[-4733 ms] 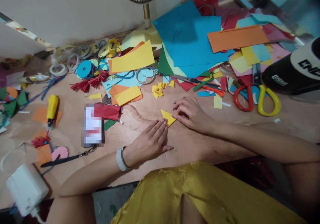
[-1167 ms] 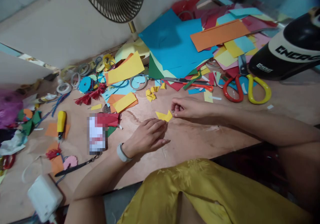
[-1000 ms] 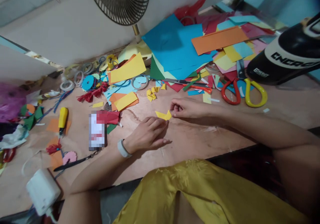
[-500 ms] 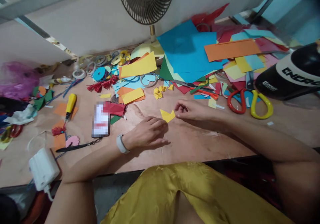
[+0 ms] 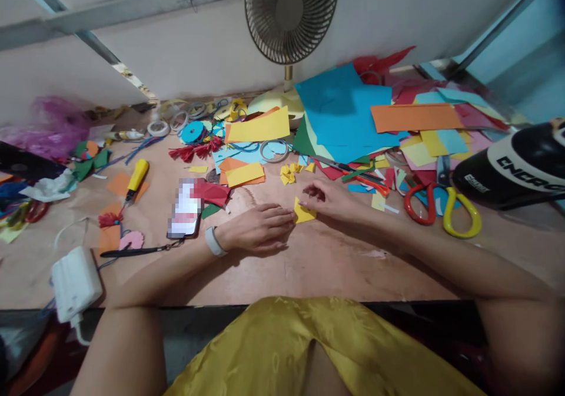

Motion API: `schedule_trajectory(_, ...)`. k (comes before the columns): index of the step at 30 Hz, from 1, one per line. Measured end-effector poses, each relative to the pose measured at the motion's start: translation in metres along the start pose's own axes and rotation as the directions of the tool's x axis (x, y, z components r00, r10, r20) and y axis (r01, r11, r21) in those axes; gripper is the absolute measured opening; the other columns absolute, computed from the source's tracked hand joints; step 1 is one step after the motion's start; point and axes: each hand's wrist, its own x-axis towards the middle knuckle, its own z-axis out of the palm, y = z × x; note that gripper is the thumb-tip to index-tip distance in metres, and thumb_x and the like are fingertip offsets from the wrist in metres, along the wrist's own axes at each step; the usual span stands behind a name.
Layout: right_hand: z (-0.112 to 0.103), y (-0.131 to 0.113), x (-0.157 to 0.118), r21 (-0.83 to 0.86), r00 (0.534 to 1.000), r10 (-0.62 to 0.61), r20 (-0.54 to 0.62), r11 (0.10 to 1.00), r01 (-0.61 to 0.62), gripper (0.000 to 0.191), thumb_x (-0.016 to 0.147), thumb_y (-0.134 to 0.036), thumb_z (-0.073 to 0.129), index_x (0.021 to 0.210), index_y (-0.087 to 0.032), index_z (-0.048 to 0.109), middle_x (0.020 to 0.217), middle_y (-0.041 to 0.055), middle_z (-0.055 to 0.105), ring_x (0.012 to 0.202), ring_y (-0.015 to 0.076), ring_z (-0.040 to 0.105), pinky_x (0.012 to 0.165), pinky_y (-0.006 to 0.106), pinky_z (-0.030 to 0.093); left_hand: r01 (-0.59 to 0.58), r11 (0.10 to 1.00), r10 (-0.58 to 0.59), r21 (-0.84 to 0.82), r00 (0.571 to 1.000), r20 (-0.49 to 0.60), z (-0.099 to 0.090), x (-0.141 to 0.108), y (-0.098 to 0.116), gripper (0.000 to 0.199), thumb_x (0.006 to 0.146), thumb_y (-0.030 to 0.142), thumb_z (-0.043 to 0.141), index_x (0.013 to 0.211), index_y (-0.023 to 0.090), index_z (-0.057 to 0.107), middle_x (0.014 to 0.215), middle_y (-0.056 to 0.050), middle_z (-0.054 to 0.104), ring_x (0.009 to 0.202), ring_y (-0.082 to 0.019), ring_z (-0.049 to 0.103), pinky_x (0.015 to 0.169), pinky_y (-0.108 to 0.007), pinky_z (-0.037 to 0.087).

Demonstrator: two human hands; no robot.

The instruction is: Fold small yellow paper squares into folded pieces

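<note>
A small folded piece of yellow paper (image 5: 304,213) lies on the wooden table between my hands. My left hand (image 5: 260,226), with a grey band at the wrist, rests beside it; the fingers are stretched out and their tips reach the paper's left edge. From the other side, my right hand (image 5: 329,200) has bent fingers, with thumb and fingertips closed at the paper's upper right part. Just beyond them sit several small folded yellow paper pieces (image 5: 289,173). A phone (image 5: 184,210) with red paper (image 5: 214,193) over its corner is left of my left hand.
Scissors with red and yellow handles (image 5: 461,213) lie at right near a black bottle (image 5: 512,166). Blue sheets (image 5: 344,107) and orange paper (image 5: 415,117) are piled behind. A fan (image 5: 289,16) stands at the back. A yellow-handled cutter (image 5: 138,175) and white power bank (image 5: 76,284) are left.
The yellow paper has turned and now looks squarer instead of showing two points. My right fingers have shifted over it. The camera view has tilted, moving the background lower and rightward.
</note>
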Motion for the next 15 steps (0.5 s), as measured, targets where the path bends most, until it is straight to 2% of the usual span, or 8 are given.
schedule_trajectory(4,0.007,0.001,0.01,0.032,0.998,-0.034,0.048,0.999,0.033,0.031,0.081,-0.047,0.073,0.095,-0.02,0.066,0.094,0.0061,0.067,0.081,0.0201,0.06,0.067,0.03,0.043,-0.047,0.998,0.049,0.047,0.998,-0.035,-0.006,-0.003,-0.01,0.04,0.103,0.032,0.05,0.14,0.019,0.059,0.147,-0.014,0.059,0.141,-0.026,0.052,0.121,-0.046,0.039)
schedule_trajectory(9,0.013,0.002,0.004,0.152,0.984,-0.035,0.172,0.988,0.008,0.023,0.084,-0.043,0.068,0.086,-0.02,0.066,0.085,0.0031,0.068,0.077,0.0181,0.06,0.064,0.028,0.041,-0.027,0.999,0.027,0.036,1.0,0.004,-0.006,-0.011,-0.024,0.04,0.103,0.03,0.049,0.14,0.021,0.059,0.153,-0.014,0.053,0.146,-0.024,0.047,0.123,-0.046,0.036)
schedule_trajectory(12,0.013,0.001,0.003,0.179,0.99,0.003,0.141,0.983,-0.028,0.028,0.084,-0.045,0.069,0.097,-0.02,0.067,0.086,0.003,0.068,0.076,0.0178,0.06,0.062,0.028,0.04,-0.021,1.0,0.021,0.005,1.0,0.019,-0.004,-0.014,-0.03,0.038,0.102,0.03,0.05,0.137,0.022,0.062,0.153,-0.013,0.054,0.145,-0.024,0.048,0.122,-0.047,0.038)
schedule_trajectory(15,0.012,-0.002,0.012,0.12,0.996,0.015,0.091,0.992,-0.026,0.033,0.087,-0.048,0.066,0.105,-0.02,0.065,0.088,0.0036,0.068,0.075,0.0174,0.06,0.061,0.027,0.039,-0.032,0.999,0.032,-0.015,0.999,-0.006,-0.003,-0.015,-0.033,0.036,0.1,0.027,0.051,0.133,0.021,0.065,0.15,-0.014,0.056,0.142,-0.024,0.052,0.121,-0.047,0.04)
